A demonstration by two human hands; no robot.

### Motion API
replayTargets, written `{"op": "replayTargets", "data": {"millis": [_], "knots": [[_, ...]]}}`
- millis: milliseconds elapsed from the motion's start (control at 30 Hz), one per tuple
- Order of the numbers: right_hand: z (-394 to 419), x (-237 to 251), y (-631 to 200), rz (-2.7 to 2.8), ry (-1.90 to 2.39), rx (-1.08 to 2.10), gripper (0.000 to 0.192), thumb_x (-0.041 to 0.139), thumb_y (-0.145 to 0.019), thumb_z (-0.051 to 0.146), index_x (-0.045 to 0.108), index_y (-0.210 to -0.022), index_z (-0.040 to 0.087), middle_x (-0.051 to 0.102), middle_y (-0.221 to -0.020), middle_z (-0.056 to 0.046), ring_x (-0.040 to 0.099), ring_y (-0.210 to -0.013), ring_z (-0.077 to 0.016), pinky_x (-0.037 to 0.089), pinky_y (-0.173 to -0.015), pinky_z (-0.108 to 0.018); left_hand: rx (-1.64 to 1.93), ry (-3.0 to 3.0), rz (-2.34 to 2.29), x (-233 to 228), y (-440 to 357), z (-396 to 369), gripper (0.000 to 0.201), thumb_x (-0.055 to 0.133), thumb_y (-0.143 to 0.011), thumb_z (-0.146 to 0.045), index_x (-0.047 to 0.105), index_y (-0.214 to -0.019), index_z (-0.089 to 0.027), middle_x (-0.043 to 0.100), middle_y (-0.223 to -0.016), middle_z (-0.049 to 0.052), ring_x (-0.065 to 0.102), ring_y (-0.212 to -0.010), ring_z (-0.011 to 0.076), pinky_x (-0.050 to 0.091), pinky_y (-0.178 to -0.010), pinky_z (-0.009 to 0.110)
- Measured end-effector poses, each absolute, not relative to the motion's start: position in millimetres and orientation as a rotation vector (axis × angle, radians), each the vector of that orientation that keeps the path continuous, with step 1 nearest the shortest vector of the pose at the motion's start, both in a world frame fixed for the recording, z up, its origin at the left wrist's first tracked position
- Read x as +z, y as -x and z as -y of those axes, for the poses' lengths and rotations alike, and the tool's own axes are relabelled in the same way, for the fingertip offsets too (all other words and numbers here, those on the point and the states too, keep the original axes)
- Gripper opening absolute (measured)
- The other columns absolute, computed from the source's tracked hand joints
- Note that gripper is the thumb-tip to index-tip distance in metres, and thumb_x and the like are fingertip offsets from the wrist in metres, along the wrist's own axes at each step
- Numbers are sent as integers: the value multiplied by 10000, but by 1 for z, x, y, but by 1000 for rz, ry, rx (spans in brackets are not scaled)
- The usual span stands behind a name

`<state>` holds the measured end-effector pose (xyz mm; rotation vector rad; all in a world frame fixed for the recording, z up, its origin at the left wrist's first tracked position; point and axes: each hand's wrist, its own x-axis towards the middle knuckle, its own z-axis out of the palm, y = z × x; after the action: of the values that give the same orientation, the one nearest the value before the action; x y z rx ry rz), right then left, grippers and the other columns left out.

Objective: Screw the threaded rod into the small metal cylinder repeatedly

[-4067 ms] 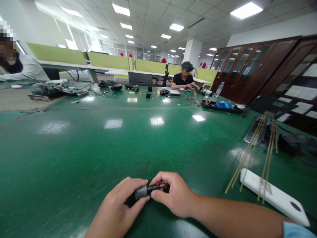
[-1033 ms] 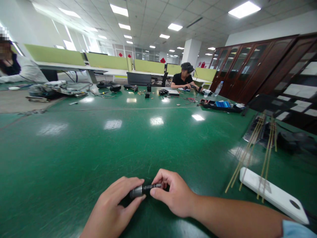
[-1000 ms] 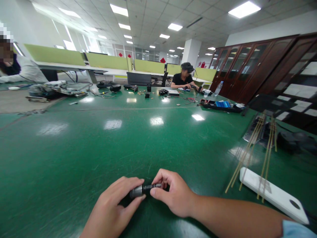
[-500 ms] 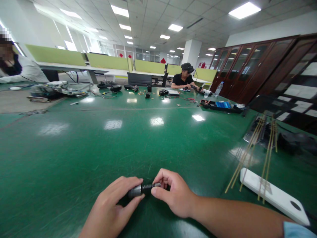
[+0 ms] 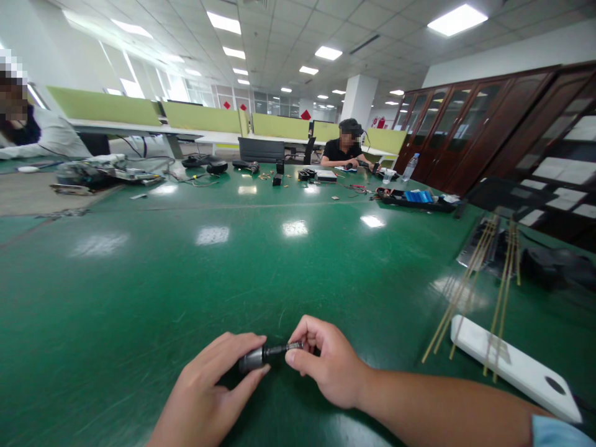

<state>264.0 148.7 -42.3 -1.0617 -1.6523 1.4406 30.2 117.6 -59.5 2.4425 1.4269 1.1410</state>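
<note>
Both hands meet low in the middle of the view over a green table [image 5: 233,273]. My left hand [image 5: 209,391] pinches the thick grey end of a small dark metal cylinder [image 5: 254,358]. My right hand [image 5: 326,363] grips its thinner threaded end [image 5: 279,349] between thumb and fingers. The part lies level, just above the table top. My right forearm runs off to the lower right.
A white flat device [image 5: 514,366] lies to the right with several thin brass rods [image 5: 465,288] across it. Far across the table sits a person in black [image 5: 345,149] among tools and a blue-filled tray [image 5: 416,198]. Another person [image 5: 28,133] leans in at far left.
The cylinder and both hands have drifted slightly left and down over the frames. The grip on both ends stays the same.
</note>
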Motion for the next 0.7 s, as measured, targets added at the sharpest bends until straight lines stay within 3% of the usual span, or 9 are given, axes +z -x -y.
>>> {"op": "replayTargets", "data": {"millis": [500, 700], "knots": [[-150, -47, -265, 1544, 1016, 1503, 176, 704, -818, 280, 572, -866, 174, 564, -649, 35, 530, -583, -108, 403, -587, -241, 1129, -2416, -1425, -57, -31, -116, 340, 710, -873, -358, 643, -1193, -268, 723, -1095, 41, 705, -966, 206, 598, -837, 292], [-153, -50, -267, 1338, 950, 1574, 262, 715, -823, 380, 563, -842, 168, 592, -681, 13, 549, -562, -115, 420, -569, -249, 1127, -2351, -1513, -61, -28, -117, 339, 713, -864, -400, 647, -1176, -284, 726, -1080, 16, 710, -953, 199, 596, -821, 276]]}}
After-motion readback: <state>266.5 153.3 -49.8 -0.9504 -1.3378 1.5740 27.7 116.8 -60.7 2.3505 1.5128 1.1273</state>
